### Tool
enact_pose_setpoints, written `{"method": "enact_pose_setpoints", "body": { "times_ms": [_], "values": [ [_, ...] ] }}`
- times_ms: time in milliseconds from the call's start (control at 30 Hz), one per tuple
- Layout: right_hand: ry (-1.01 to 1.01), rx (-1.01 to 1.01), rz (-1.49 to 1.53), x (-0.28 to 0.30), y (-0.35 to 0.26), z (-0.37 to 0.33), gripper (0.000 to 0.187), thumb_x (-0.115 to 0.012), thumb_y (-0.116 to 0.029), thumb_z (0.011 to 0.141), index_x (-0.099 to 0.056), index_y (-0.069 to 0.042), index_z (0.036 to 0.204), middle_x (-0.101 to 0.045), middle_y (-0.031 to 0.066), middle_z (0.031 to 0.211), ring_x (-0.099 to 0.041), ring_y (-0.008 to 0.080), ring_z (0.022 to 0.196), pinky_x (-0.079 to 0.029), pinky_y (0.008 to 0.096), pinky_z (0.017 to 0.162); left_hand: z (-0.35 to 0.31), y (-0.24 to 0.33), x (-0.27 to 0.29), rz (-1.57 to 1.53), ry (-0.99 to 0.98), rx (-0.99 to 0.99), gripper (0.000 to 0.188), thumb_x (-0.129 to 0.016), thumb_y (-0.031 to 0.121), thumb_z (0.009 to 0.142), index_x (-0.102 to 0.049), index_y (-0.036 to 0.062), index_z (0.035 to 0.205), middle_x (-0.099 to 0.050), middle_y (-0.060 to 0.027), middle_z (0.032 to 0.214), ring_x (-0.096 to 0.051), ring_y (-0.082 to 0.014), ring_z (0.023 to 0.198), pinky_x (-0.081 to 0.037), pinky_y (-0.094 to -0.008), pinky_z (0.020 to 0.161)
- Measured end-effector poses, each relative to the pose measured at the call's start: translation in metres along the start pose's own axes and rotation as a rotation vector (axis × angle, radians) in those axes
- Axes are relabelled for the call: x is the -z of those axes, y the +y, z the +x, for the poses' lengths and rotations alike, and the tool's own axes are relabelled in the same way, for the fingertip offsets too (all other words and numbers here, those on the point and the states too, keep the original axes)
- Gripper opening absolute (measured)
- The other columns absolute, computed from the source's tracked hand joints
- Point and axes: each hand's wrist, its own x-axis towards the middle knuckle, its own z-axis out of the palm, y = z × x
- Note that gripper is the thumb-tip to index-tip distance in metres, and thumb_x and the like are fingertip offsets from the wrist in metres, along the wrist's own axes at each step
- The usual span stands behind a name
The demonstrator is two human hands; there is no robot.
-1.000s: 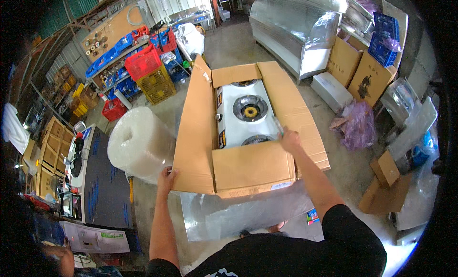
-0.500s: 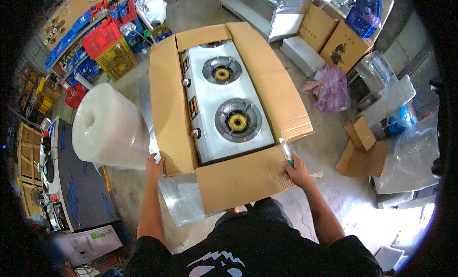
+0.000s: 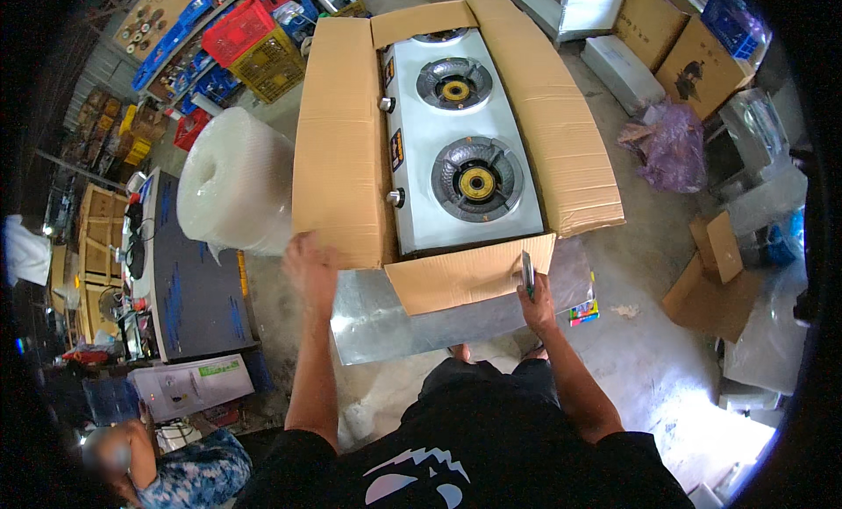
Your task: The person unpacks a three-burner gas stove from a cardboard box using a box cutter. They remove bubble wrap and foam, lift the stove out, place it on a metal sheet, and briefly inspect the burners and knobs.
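Note:
A long cardboard box (image 3: 574, 149) with its flaps folded outward lies before me. Inside it sits a silver gas stove (image 3: 417, 180) with black ring burners, yellow burner heads and knobs along its left side. My right hand (image 3: 537, 303) is closed around a slim silver-and-green box cutter (image 3: 527, 270), which points up against the right part of the near flap (image 3: 456, 281). By the near corner of the left flap (image 3: 338, 158) is my left hand (image 3: 311, 268), smeared by motion; whether it touches the cardboard I cannot tell.
Under the box is a shiny metal sheet (image 3: 395, 320). A bubble wrap roll (image 3: 237, 184) stands to the left, near a dark-topped table (image 3: 193, 272). Another person (image 3: 193, 474) is at lower left. Crates (image 3: 267, 66), cartons (image 3: 702, 70) and a purple plastic bag (image 3: 671, 149) lie around.
The box now appears higher in view, and the near flap looks shorter and more tilted down. My left hand has moved with blur; the cutter now stands more upright. The other person shows more.

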Motion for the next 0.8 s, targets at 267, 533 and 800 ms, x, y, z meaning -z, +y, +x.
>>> {"method": "enact_pose_setpoints", "body": {
  "times_ms": [267, 533, 800],
  "values": [
    [-0.275, 0.175, 0.061, 0.113, 0.020, -0.067, 0.044, -0.064, -0.016, 0.095, -0.051, 0.000, 0.135, -0.061, 0.0276, 0.118, -0.059, 0.0482, 0.111, -0.048, 0.0497, 0.093, -0.083, 0.187, -0.038, -0.021, -0.466, -0.207, 0.085, -0.089, 0.037, 0.069, -0.053, 0.0101, 0.142, -0.049, -0.0189, 0.140, -0.046, -0.0392, 0.130, -0.041, -0.0534, 0.107],
    [0.092, -0.453, 0.045, 0.320, 0.177, -0.113, 0.036, -0.067, -0.027, 0.098, -0.059, 0.003, 0.117, -0.067, 0.0230, 0.089, -0.062, 0.0395, 0.077, -0.050, 0.0451, 0.072, -0.101, 0.203, -0.078, 0.223, -0.305, -0.032, 0.089, -0.093, 0.046, 0.058, -0.055, 0.0088, 0.129, -0.051, -0.0181, 0.133, -0.046, -0.0386, 0.127, -0.038, -0.0539, 0.108],
    [0.389, -0.521, 0.093, 0.432, 0.243, -0.118, 0.024, -0.065, -0.022, 0.098, -0.059, -0.001, 0.107, -0.067, 0.0121, 0.080, -0.066, 0.0243, 0.068, -0.053, 0.0394, 0.063, -0.083, 0.230, -0.074, 0.413, -0.455, 0.030, 0.100, -0.093, 0.051, 0.056, -0.049, 0.0071, 0.134, -0.051, -0.0188, 0.132, -0.045, -0.0407, 0.126, -0.032, -0.0601, 0.109]
  ]
}}
